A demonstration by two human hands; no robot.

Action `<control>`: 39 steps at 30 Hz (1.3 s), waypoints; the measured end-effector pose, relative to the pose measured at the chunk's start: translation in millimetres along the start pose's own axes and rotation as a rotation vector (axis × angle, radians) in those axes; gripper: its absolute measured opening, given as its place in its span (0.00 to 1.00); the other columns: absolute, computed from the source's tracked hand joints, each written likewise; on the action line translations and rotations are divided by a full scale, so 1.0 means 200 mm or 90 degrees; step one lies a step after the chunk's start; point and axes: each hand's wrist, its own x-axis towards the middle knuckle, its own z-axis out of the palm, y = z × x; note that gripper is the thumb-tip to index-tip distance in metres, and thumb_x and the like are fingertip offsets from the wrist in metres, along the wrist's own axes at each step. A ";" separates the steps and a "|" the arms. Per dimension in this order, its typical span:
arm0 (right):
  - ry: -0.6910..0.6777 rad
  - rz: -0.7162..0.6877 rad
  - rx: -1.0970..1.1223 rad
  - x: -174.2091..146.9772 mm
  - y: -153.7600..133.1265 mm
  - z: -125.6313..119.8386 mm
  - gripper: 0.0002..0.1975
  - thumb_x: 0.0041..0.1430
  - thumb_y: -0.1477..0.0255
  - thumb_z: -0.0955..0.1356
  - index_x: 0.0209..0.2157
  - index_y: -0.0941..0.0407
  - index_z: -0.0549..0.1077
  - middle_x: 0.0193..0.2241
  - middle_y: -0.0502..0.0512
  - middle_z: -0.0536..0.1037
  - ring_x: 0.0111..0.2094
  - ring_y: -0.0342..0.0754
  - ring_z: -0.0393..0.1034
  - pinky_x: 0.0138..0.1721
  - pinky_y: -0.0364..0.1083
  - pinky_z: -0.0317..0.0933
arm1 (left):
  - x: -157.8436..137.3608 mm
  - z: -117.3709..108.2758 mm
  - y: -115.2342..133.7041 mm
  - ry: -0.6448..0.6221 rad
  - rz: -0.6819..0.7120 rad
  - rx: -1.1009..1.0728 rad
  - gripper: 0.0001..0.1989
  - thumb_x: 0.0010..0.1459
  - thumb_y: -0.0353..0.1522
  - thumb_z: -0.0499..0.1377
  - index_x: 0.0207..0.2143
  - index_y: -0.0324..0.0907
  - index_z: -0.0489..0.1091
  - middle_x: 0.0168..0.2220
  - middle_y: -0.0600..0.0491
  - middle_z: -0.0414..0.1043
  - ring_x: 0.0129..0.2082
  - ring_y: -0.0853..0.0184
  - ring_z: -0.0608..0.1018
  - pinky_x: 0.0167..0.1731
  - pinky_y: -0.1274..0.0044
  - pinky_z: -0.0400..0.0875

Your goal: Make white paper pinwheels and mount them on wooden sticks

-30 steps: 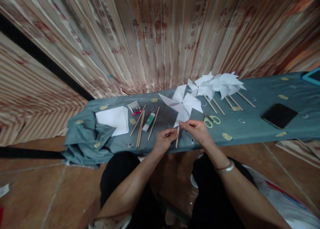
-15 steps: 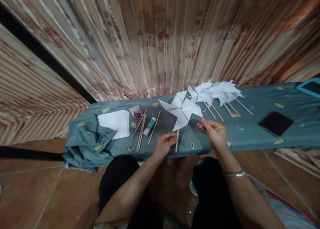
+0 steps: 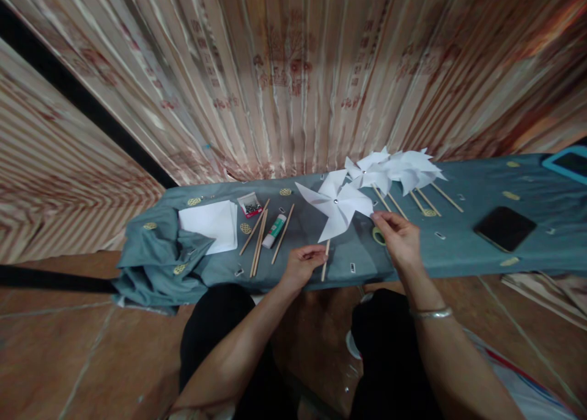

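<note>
A white paper pinwheel [image 3: 335, 215] with a shiny pin at its centre stands out in front of me on a thin wooden stick [image 3: 326, 262]. My left hand [image 3: 305, 264] is closed on this stick below the blades, pinching it between thumb and fingers. At the right-hand blade, my right hand [image 3: 398, 233] has its thumb and forefinger at the paper's tip, seemingly pinching it. Partly hidden behind the right hand is a greenish tape roll [image 3: 378, 236]. Behind and to the right lie several finished pinwheels [image 3: 408, 169], overlapping, sticks towards me.
On the green cloth-covered table [image 3: 449, 255] to the left are white paper sheets [image 3: 213, 224], a small box of pins [image 3: 250, 205], loose wooden sticks [image 3: 259, 243] and a glue stick [image 3: 274, 232]. A dark phone [image 3: 505, 228] and a blue-framed object [image 3: 568, 162] lie right. A curtain hangs behind.
The pinwheel has shifted slightly right, its blades turned a little. My right hand has moved right and slightly up, its fingers less curled, uncovering the tape roll. My left hand keeps its grip.
</note>
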 end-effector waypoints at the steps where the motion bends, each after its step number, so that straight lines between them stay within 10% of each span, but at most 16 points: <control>1: 0.002 0.003 0.004 -0.01 0.00 0.01 0.18 0.37 0.56 0.77 0.27 0.55 0.81 0.27 0.53 0.81 0.29 0.48 0.72 0.35 0.48 0.66 | 0.00 0.00 0.00 -0.001 0.002 -0.001 0.15 0.31 0.31 0.74 0.26 0.39 0.80 0.26 0.52 0.79 0.28 0.68 0.77 0.39 0.74 0.71; 39: -0.060 0.103 0.087 -0.10 -0.03 0.06 0.14 0.30 0.61 0.80 0.21 0.53 0.80 0.23 0.49 0.79 0.25 0.44 0.68 0.31 0.45 0.64 | 0.02 0.01 -0.01 0.017 0.017 0.009 0.15 0.31 0.31 0.74 0.27 0.40 0.80 0.26 0.52 0.79 0.29 0.67 0.78 0.40 0.73 0.73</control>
